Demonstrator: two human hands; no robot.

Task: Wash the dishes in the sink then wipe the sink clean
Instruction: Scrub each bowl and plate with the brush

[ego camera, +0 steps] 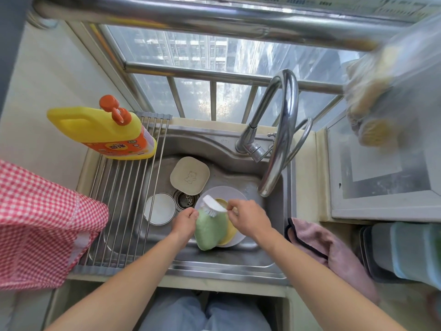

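left hand (185, 222) grips matte green dish (210, 231) | right hand (249, 218) grips white bristle brush (214, 206) | steel sink (224, 149)

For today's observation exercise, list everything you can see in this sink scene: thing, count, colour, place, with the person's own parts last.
Green dish: one, over the sink, held.
Brush: one, white, on the green dish.
Yellow dish: one, on the white plate.
White plate: one, sink bottom.
Beige dish: one, back of sink.
White bowl: one, left of drain.
Sink: one, steel.
Faucet: one, chrome, right.
Drying rack: one, steel, left.
Detergent bottle: one, yellow, on rack.
Pink cloth: one, right counter.
Checked cloth: one, red-white, left.
Left hand: grips green dish.
Right hand: grips brush.
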